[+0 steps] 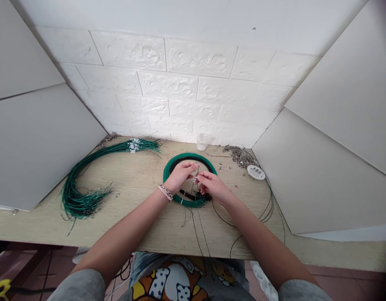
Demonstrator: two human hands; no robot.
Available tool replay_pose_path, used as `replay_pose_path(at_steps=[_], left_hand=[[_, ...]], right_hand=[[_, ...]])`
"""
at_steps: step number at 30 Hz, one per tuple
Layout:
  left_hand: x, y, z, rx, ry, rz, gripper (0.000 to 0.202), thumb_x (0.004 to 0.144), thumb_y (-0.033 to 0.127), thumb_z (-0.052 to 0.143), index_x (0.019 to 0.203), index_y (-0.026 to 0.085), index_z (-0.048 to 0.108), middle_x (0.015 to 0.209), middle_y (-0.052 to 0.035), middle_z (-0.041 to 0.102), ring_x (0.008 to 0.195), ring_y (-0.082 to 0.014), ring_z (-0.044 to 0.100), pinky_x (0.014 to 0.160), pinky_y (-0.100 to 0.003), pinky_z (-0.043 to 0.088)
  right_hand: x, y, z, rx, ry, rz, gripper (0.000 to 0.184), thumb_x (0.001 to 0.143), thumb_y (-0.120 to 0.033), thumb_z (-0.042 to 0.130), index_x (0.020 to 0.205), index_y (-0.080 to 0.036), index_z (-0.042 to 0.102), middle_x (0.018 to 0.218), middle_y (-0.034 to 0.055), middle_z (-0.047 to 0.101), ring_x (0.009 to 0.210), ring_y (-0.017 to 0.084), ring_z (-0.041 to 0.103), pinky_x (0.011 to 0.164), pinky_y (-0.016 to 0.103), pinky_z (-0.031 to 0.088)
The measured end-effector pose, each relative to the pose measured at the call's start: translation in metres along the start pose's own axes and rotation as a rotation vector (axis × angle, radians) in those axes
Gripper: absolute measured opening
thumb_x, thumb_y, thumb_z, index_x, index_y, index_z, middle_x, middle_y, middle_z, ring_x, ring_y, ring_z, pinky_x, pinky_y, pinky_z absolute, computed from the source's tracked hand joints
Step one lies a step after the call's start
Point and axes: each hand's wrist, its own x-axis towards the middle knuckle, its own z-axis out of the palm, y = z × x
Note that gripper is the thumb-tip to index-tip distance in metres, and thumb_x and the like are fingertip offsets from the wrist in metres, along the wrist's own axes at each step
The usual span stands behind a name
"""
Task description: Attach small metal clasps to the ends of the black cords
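My left hand and my right hand meet over a coil of green and black wire on the table. Thumb and fingers of my left hand pinch the upper end of a thin dark wire. Just below, the fingertips of my right hand close around a small white piece on the wires; its exact kind is too small to tell. Thin wires run from my fingers down past the table's front edge. White ties hold the coil, and its cut ends lie beneath my right hand.
A bundle of green wires with white pieces curves at the left. At the back stand a clear plastic cup and a pile of scraps. A white round holder with wires lies right. Grey panels flank the table.
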Motion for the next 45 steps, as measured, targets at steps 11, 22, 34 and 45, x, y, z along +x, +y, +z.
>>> replay_pose_path(at_steps=[11,22,34,45], left_hand=[[0.001,-0.003,0.001,-0.005,-0.002,-0.001,0.029,0.069,0.040,0.062,0.062,0.014,0.052,0.060,0.0018,0.047,0.054,-0.0074,0.042,0.055,-0.022,0.035],[0.000,-0.007,0.005,-0.091,0.026,-0.039,0.029,0.064,0.039,0.067,0.064,0.013,0.056,0.064,0.0001,0.051,0.057,-0.0079,0.044,0.055,-0.021,0.037],[-0.001,-0.005,0.006,-0.201,-0.014,-0.104,0.032,0.062,0.042,0.069,0.069,0.012,0.059,0.069,-0.0020,0.055,0.058,-0.0083,0.047,0.051,-0.020,0.037],[-0.003,0.007,-0.003,0.137,-0.073,-0.078,0.025,0.067,0.037,0.065,0.065,0.012,0.061,0.061,0.0010,0.053,0.056,-0.0073,0.041,0.056,-0.021,0.033]], right_hand=[[0.001,0.000,0.000,0.005,0.054,-0.013,0.028,0.068,-0.043,0.058,0.069,-0.015,0.057,0.066,0.0003,0.057,0.045,0.005,0.043,0.042,0.019,0.035],[0.000,-0.004,-0.006,-0.073,0.015,-0.010,0.024,0.069,-0.038,0.058,0.065,-0.014,0.059,0.062,0.0008,0.058,0.046,0.006,0.043,0.044,0.019,0.037],[-0.007,-0.011,0.004,-0.160,-0.046,0.056,0.013,0.065,-0.026,0.057,0.057,-0.016,0.055,0.045,-0.0035,0.048,0.043,0.007,0.043,0.044,0.020,0.035],[-0.004,-0.010,0.001,-0.177,0.057,0.041,0.014,0.069,-0.027,0.053,0.060,-0.017,0.054,0.051,-0.0027,0.051,0.042,0.007,0.044,0.042,0.019,0.037]])
